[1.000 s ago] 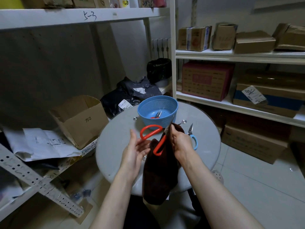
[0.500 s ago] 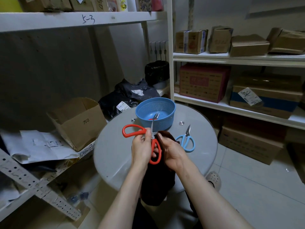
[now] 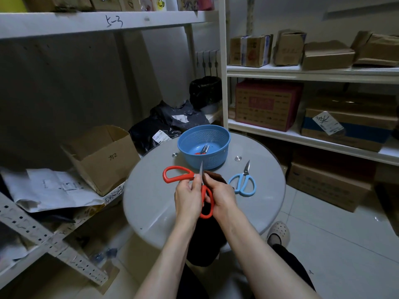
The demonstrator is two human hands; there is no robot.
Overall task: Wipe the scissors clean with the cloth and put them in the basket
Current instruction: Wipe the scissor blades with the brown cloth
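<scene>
The blue basket [image 3: 206, 161] stands at the far side of the round table [image 3: 151, 203] and holds 1 small pair of scissors [image 3: 202, 150] with red handles, blades up against its wall. Just in front of the basket, above the table, the red scissors [image 3: 178, 174] are spread wide, 1 blade pointing up at the basket's near wall. The left hand [image 3: 187, 199] pinches them near the pivot. The right hand [image 3: 222, 198] has its fingers curled round the dark cloth [image 3: 214, 177], which hangs below the table edge. To the right of the basket, the blue scissors [image 3: 243, 182] lie closed on the table. To the basket's left sits an open cardboard box [image 3: 101, 157]; its contents cannot be made out.
</scene>
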